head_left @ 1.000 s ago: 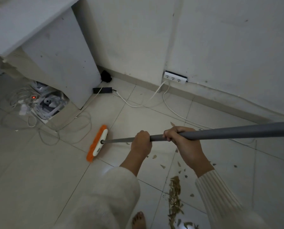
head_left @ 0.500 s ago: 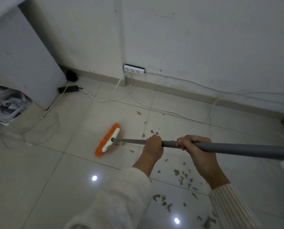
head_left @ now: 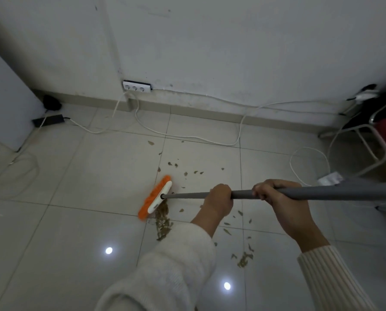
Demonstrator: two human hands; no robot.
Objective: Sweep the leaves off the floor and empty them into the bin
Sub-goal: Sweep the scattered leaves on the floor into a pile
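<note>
Leaves [head_left: 163, 223]: dry brown bits scattered across the tiled floor [head_left: 75, 176]; the thickest pile lies right against the near side of the broom head [head_left: 156, 199], and a smaller clump sits closer to the person.
Left hand [head_left: 219, 202]: fingers wrapped fully round the grey handle [head_left: 333, 192], on the part nearer the head.
Right hand [head_left: 284, 204]: curled round the handle too, just behind the left.
Broom head: orange bristles down on the floor, white back uppermost.

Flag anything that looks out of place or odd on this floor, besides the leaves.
Loose white cables trail across the tiles from the wall socket, looping just beyond the scattered leaves and the orange broom head; a sweep there might snag them.
</note>
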